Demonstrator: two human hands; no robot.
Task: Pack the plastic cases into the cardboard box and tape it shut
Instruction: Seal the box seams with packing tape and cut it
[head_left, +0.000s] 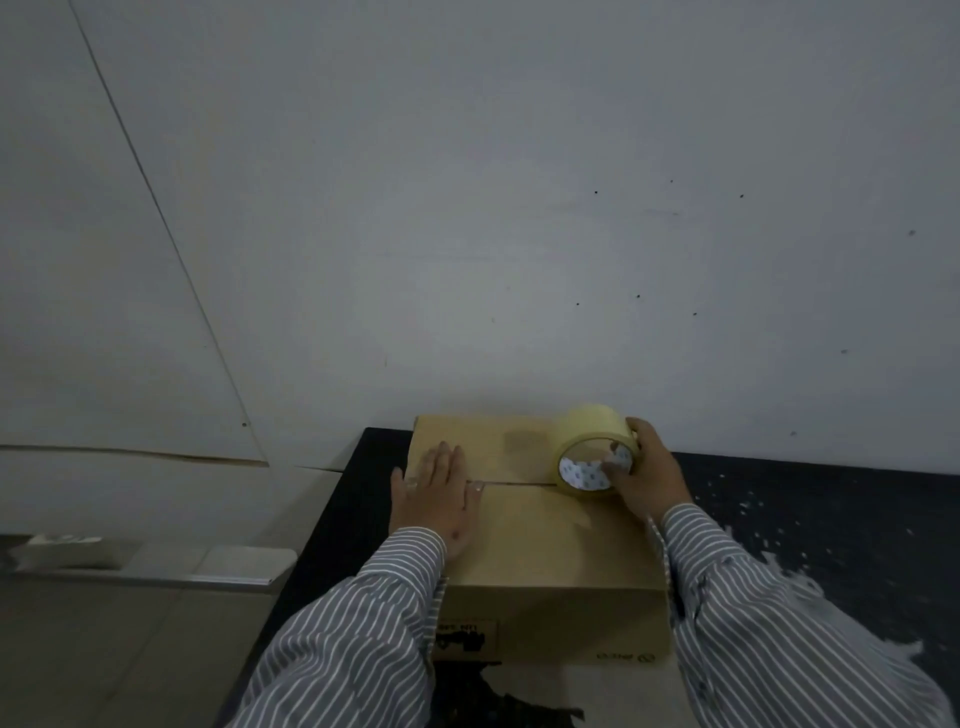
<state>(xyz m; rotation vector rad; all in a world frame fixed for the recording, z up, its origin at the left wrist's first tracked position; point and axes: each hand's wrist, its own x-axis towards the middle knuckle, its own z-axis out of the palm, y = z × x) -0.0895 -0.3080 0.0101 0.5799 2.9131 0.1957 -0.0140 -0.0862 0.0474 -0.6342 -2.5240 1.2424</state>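
My left hand (436, 499) lies flat, fingers straight, pressing across the seam of the closed box (535, 525), which sits on the dark surface (810, 499). I judge the cardboard stiff but springy at the flaps, so a flat palm near the seam suits it best. To the right, my right hand (644, 470) grips the tape (592, 452), fingers curled through its core and thumb over the rim, the roll standing on edge on the lid. It looks light and rigid; its film is sticky and prone to twisting.
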